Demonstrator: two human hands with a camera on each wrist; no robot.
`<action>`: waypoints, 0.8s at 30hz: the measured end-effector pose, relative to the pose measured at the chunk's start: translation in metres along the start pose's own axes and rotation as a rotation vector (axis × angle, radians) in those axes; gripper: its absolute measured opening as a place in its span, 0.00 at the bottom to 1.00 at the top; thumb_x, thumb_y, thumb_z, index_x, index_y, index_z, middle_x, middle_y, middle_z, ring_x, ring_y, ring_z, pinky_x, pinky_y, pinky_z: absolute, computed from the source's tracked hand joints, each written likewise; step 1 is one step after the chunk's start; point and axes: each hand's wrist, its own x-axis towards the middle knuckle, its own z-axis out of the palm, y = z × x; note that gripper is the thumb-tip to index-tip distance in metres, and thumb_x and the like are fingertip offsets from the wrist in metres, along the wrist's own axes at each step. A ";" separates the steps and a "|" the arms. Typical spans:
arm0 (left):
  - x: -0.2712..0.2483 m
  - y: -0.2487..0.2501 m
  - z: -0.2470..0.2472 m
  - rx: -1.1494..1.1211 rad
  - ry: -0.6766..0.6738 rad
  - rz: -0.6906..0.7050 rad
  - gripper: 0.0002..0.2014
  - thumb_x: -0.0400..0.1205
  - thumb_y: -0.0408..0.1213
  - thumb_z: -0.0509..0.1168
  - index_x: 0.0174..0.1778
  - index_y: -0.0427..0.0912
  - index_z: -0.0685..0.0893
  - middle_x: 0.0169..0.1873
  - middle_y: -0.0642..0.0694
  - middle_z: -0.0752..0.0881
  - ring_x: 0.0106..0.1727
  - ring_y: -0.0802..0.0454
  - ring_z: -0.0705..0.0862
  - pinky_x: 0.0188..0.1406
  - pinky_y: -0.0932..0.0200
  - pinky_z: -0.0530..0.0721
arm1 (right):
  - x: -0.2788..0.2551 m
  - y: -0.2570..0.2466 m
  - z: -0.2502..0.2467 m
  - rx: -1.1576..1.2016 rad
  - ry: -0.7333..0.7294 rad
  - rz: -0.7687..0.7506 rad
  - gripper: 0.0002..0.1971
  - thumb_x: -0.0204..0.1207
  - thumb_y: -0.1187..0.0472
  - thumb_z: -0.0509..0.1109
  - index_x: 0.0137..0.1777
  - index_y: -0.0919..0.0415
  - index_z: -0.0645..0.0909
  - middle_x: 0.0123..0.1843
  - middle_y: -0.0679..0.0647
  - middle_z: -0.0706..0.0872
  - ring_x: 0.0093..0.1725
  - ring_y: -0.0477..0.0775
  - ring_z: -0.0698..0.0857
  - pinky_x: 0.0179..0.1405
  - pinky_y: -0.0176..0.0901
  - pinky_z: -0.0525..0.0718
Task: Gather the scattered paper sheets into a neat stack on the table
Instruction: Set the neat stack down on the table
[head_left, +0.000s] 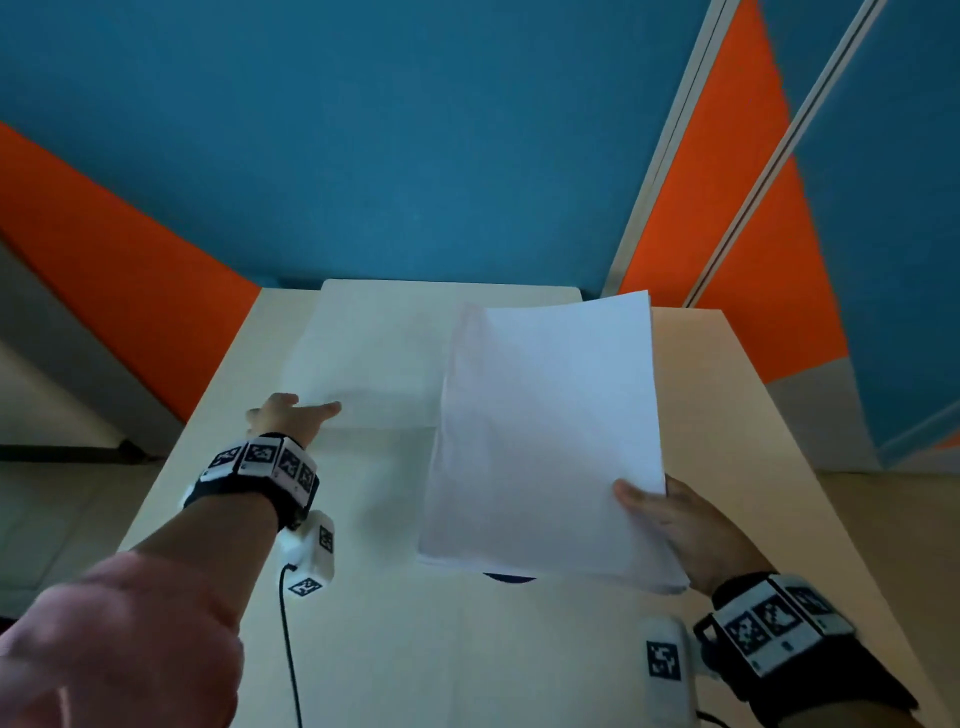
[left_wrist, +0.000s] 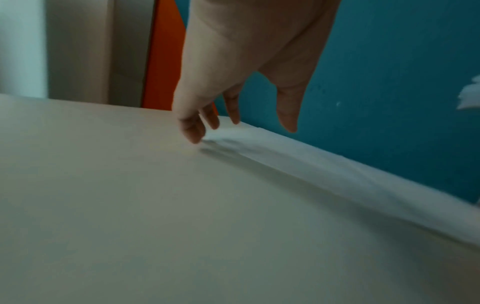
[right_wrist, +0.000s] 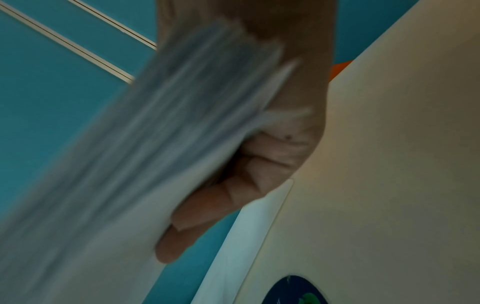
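My right hand (head_left: 660, 512) grips a thick bundle of white sheets (head_left: 545, 436) by its near right corner, thumb on top, and holds it lifted above the table. The right wrist view shows my fingers (right_wrist: 202, 207) curled under the blurred sheets (right_wrist: 145, 144). A single white sheet (head_left: 384, 348) lies flat at the far middle of the cream table (head_left: 405, 649). My left hand (head_left: 291, 413) reaches to that sheet's near left corner with fingers extended; its fingertips (left_wrist: 193, 133) touch the sheet's edge (left_wrist: 285, 156) in the left wrist view.
A dark blue round object (head_left: 509, 578) peeks from under the lifted bundle and shows again as a blue disc (right_wrist: 298, 292). Blue and orange partition panels (head_left: 363, 156) close off the table's far side. A black cable (head_left: 288, 649) hangs below my left wrist.
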 end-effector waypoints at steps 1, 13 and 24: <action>0.008 -0.001 0.002 0.081 0.044 -0.031 0.40 0.71 0.53 0.72 0.75 0.37 0.68 0.73 0.32 0.69 0.72 0.32 0.71 0.71 0.39 0.71 | 0.006 0.003 0.001 0.007 -0.004 -0.010 0.38 0.50 0.41 0.82 0.59 0.61 0.83 0.50 0.52 0.93 0.48 0.52 0.91 0.37 0.37 0.88; 0.075 0.012 0.006 0.563 -0.068 -0.139 0.66 0.49 0.74 0.69 0.78 0.34 0.63 0.76 0.32 0.68 0.77 0.33 0.67 0.74 0.40 0.68 | 0.011 0.008 0.015 0.006 0.014 0.030 0.43 0.43 0.38 0.83 0.59 0.59 0.83 0.49 0.53 0.93 0.47 0.54 0.92 0.38 0.41 0.89; 0.053 0.017 0.002 0.533 -0.121 0.061 0.23 0.85 0.47 0.55 0.72 0.38 0.72 0.70 0.39 0.78 0.69 0.44 0.79 0.61 0.56 0.79 | 0.000 0.028 0.005 0.029 0.029 0.092 0.49 0.32 0.40 0.87 0.58 0.59 0.83 0.50 0.56 0.93 0.47 0.59 0.92 0.37 0.46 0.90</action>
